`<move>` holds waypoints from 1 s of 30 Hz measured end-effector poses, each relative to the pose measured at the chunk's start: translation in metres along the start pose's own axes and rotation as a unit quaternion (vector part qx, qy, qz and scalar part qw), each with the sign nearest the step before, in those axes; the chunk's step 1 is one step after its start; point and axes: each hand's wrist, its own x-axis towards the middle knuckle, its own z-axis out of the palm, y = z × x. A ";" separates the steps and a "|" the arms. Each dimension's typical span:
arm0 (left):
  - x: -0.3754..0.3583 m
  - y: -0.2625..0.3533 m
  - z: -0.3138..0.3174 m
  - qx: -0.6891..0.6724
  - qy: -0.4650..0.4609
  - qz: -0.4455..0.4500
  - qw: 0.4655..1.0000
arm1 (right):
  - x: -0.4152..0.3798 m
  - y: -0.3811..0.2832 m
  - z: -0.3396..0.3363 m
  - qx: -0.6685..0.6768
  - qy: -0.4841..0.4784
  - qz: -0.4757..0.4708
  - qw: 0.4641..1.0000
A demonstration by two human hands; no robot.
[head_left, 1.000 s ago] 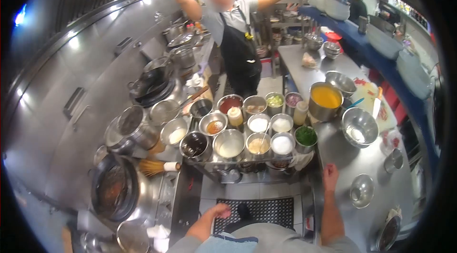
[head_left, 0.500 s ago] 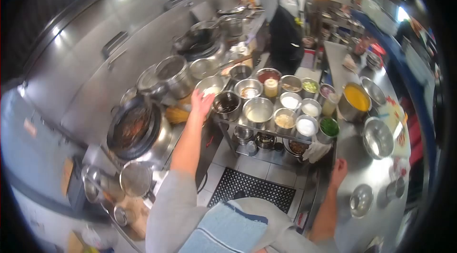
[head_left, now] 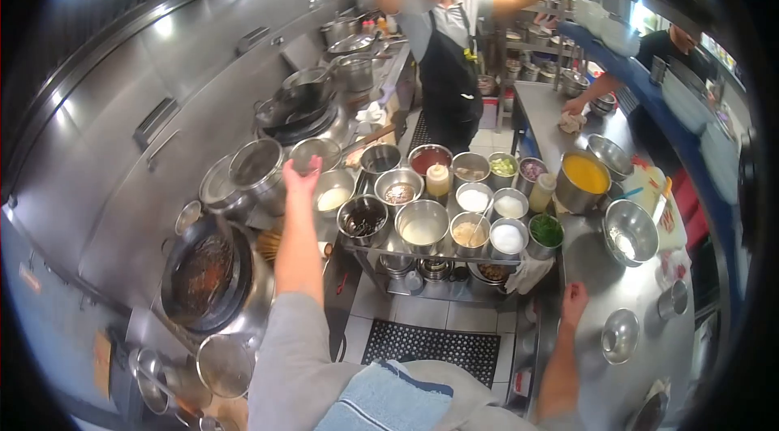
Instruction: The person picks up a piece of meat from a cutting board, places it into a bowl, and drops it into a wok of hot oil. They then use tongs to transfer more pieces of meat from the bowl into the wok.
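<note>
My left hand (head_left: 303, 174) stretches forward on the left, fingers apart and holding nothing. It overlaps the near edge of a round steel pan (head_left: 316, 155), beside a tall steel pot (head_left: 256, 163). Just right of it is a steel bowl with pale contents (head_left: 333, 191), and a bowl of dark sauce (head_left: 363, 218) sits nearer to me. My right hand (head_left: 574, 301) is held low at the edge of the steel counter (head_left: 588, 269), its fingers curled in with nothing visible in them. The nearest thing on that counter is a small steel bowl (head_left: 620, 337).
A dark wok (head_left: 203, 273) sits on the left range. Ahead, a steel cart holds several containers, among them chopped greens (head_left: 545, 230) and a squeeze bottle (head_left: 438, 181). A pot of yellow liquid (head_left: 584, 175) stands right. A co-worker (head_left: 450, 66) stands beyond; another person leans over the right counter.
The view has swung, showing more of the room ahead. My left hand has moved from the pale-filled bowl toward the round pan on its left. My right hand stays low by the counter edge.
</note>
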 end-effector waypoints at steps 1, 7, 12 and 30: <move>0.017 0.017 -0.005 0.025 0.006 0.004 1.000 | -0.001 -0.002 0.001 0.004 0.013 -0.004 1.000; 0.014 0.129 -0.055 0.145 -0.089 0.069 0.983 | -0.004 -0.015 -0.003 -0.021 0.005 -0.004 1.000; -0.130 0.198 -0.089 0.514 -0.015 0.173 0.840 | -0.003 -0.020 -0.006 0.013 -0.010 0.008 1.000; -0.522 0.277 -0.111 0.918 0.269 0.242 0.160 | 0.006 0.008 0.009 0.060 -0.065 -0.034 0.996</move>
